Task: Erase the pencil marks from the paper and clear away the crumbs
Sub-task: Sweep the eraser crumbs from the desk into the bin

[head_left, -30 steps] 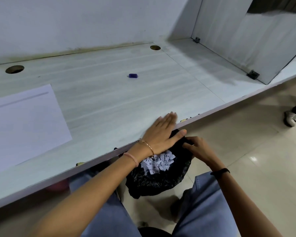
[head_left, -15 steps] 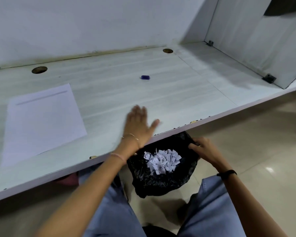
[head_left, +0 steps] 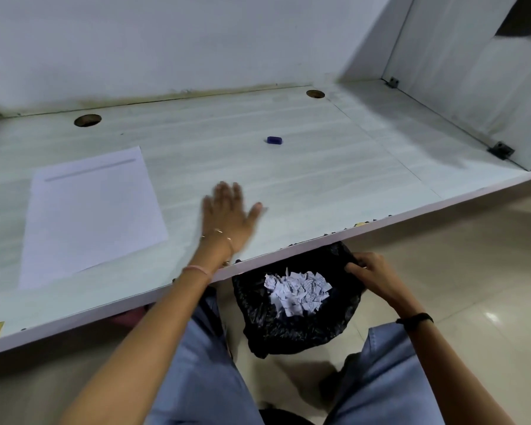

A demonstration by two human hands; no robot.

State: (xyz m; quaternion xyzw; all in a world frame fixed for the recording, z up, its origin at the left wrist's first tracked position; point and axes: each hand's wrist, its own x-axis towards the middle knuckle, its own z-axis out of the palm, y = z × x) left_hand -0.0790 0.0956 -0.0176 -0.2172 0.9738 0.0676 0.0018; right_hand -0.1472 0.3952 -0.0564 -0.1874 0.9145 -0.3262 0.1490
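While our left grip [head_left: 227, 216] lies flat with fingers spread over the worktop [head_left: 319, 179], blurred, between the paper [head_left: 89, 216] and the front edge, our right grip [head_left: 371, 276] pinches the rim of the black bag [head_left: 288, 332] just under that edge. We cannot tell whether the palm touches the surface. The paper lies flat to the left, with one faint grey line near its top. The blue eraser [head_left: 274, 140] sits well apart, further back. The bag holds a heap of white scraps [head_left: 298, 291].

Our worry is alignment. The bag's mouth sits to the right of the palm, so a sweep pulled straight toward us could drop crumbs onto our lap or the floor. A loose pinch could let the rim sag and spill the scraps. A sweep begun too far left could drag the sheet. The crumbs themselves are too small for us to see.
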